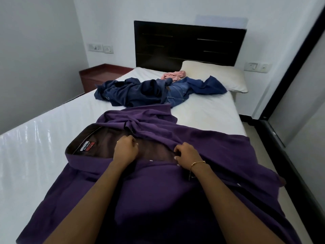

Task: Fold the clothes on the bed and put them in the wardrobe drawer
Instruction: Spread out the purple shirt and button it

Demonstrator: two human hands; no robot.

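A purple button shirt lies spread across the near part of the white bed, its collar with a red and white label at the left and its front partly open. My left hand pinches the upper front edge of the shirt near the collar. My right hand grips the same edge a little further right, beside a white button. Further up the bed lies a heap of dark blue clothes and jeans, with a crumpled pink garment behind it.
A cream pillow rests against the dark headboard. A reddish-brown bedside table stands at the bed's far left. A dark-framed sliding wardrobe door runs along the right, with a strip of floor between it and the bed.
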